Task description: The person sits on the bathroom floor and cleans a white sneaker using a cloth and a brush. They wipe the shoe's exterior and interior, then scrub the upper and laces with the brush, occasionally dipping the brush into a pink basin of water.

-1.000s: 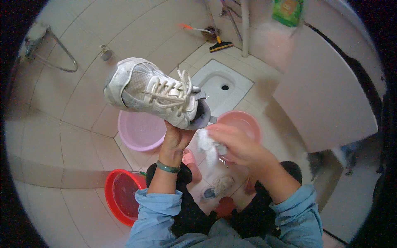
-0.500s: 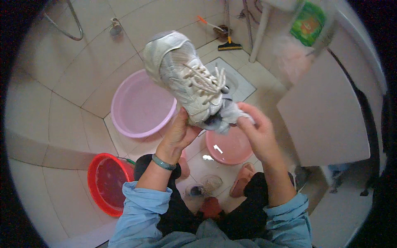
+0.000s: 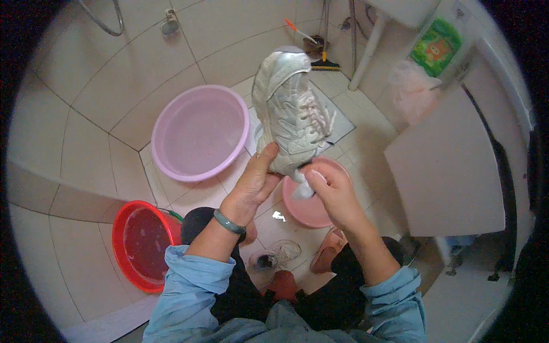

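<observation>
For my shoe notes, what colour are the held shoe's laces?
The laces on the held shoe are off-white, clearest in the head view.

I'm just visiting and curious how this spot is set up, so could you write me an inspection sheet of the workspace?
Surface: light tiled floor.
Job's things: white laced shoe held up, toe upward; white wad at its lower end.
Clutter: purple basin, pink basin, red bucket; second shoe on the floor.
Grippers: bare hands; left hand holds the laced shoe, right hand the wad.
Cables: nothing seen; only a shower hose.
Surroundings: tiled walls, squeegee, green packet.
</observation>
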`<state>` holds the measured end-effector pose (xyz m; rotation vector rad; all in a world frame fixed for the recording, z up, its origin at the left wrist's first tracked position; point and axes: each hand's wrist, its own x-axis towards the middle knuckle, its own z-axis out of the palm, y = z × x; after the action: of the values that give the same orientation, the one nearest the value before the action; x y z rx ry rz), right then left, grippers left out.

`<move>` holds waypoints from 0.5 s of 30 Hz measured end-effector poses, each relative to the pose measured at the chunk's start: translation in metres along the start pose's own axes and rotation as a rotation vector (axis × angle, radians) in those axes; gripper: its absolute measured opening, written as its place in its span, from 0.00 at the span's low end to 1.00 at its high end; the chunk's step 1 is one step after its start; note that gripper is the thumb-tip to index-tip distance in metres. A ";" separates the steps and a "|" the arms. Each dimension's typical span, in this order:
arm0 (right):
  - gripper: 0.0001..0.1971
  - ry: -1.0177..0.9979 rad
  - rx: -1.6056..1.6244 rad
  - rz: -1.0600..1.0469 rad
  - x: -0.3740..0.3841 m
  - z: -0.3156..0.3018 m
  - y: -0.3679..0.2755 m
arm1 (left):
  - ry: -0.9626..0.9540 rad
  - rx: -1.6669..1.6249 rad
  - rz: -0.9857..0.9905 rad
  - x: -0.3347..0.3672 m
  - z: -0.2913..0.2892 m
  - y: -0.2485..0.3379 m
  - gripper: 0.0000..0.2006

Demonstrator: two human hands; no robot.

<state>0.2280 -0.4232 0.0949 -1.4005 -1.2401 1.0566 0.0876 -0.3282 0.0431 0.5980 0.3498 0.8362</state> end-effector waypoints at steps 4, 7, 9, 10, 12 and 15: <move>0.13 -0.483 0.058 0.171 -0.044 0.037 0.016 | 0.093 -0.095 0.102 0.017 0.004 0.014 0.34; 0.14 -0.256 0.377 0.303 -0.033 0.002 0.016 | 0.076 -0.095 0.093 0.010 0.005 0.021 0.36; 0.15 -0.025 0.517 0.133 -0.024 -0.024 0.012 | 0.041 -0.097 0.052 0.007 0.006 0.015 0.37; 0.15 0.041 0.501 0.093 -0.020 -0.027 0.010 | 0.026 -0.096 0.028 0.005 0.006 0.013 0.37; 0.15 0.177 0.466 0.012 -0.014 -0.034 0.006 | 0.013 -0.065 -0.005 0.003 0.010 0.010 0.36; 0.15 0.252 0.422 -0.023 -0.011 -0.030 0.006 | -0.004 -0.079 -0.104 0.000 0.013 0.004 0.36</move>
<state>0.2573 -0.4373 0.0942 -1.1460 -0.7933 1.0187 0.0918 -0.3300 0.0556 0.5038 0.3394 0.7450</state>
